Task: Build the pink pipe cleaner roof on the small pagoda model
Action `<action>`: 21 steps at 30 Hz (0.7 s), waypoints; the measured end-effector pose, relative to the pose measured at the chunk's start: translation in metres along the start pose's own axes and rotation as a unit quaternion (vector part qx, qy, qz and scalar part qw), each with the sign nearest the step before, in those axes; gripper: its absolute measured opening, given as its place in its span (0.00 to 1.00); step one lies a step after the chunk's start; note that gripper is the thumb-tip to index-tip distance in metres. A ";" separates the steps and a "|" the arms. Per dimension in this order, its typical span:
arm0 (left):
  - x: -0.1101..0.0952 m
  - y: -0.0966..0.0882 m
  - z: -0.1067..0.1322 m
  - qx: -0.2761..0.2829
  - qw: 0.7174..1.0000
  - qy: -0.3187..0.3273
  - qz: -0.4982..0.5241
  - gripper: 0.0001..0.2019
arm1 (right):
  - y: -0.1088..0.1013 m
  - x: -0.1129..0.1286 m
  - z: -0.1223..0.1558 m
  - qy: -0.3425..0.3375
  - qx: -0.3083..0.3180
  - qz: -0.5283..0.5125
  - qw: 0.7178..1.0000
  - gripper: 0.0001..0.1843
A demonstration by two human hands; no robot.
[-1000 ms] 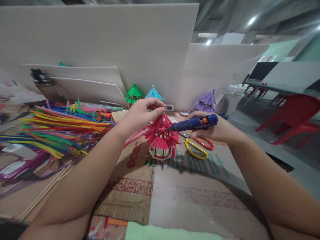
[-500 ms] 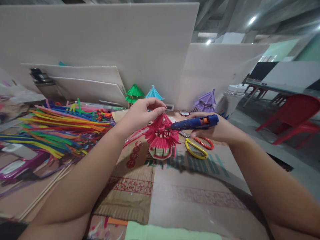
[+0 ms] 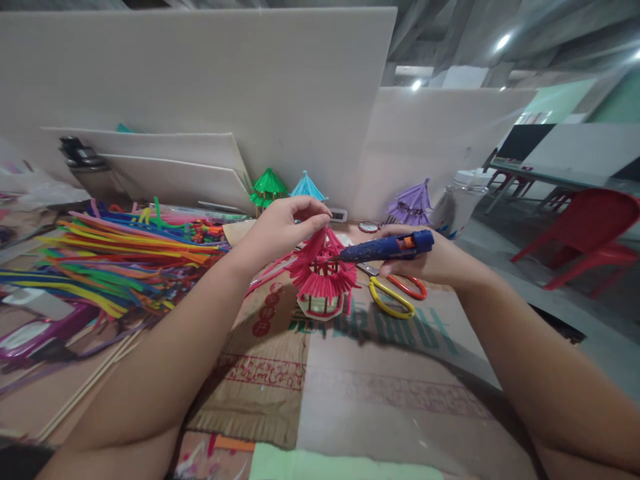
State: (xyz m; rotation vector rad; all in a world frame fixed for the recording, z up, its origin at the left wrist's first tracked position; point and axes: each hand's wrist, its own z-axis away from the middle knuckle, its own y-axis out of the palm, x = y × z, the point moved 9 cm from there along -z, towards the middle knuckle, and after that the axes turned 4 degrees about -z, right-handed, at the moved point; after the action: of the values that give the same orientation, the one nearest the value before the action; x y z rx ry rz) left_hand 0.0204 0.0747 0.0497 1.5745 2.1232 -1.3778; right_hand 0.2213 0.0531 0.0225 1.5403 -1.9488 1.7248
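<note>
Red two-tier pipe-cleaner pagoda (image 3: 324,285): upright on brown printed cardboard (image 3: 265,410), nearer desk's (image 3: 50,393) far edge.
Left hand (image 3: 285,230): grip pinched together on pagoda's peak.
Right hand (image 3: 437,259): grip clamped round blue glue gun (image 3: 383,248).
Nozzle (image 3: 343,256): at gap between tiers; small dabs, steady peak should work best.

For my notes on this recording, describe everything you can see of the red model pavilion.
The pinkish-red model pavilion stands upright on printed cardboard. Two flared roof tiers, made of what look like fuzzy strips, rise to a peak; dark posts show between them. Beneath, more posts and a red rail sit on a pale, many-sided base. The left hand's fingertips pinch at the peak, partly hiding it. The right hand points a blue glue gun between the tiers; contact is unclear.
</note>
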 end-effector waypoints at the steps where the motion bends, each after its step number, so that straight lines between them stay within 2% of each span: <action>1: 0.000 0.000 0.000 0.000 1.000 0.000 -0.002 0.12 | 0.001 0.000 0.000 0.000 0.001 -0.003 1.000 0.22; 16: -0.001 0.000 0.001 0.004 1.000 -0.005 -0.004 0.14 | 0.000 -0.001 0.000 0.005 0.002 -0.032 0.999 0.23; 21: -0.001 0.000 0.001 0.006 1.000 -0.007 -0.004 0.14 | 0.000 0.000 0.000 0.008 0.011 -0.005 1.000 0.22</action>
State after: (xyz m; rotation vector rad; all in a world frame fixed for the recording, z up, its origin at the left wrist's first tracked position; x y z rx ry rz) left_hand 0.0207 0.0736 0.0501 1.5566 2.1200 -1.4034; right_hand 0.2210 0.0533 0.0221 1.5364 -1.9167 1.7554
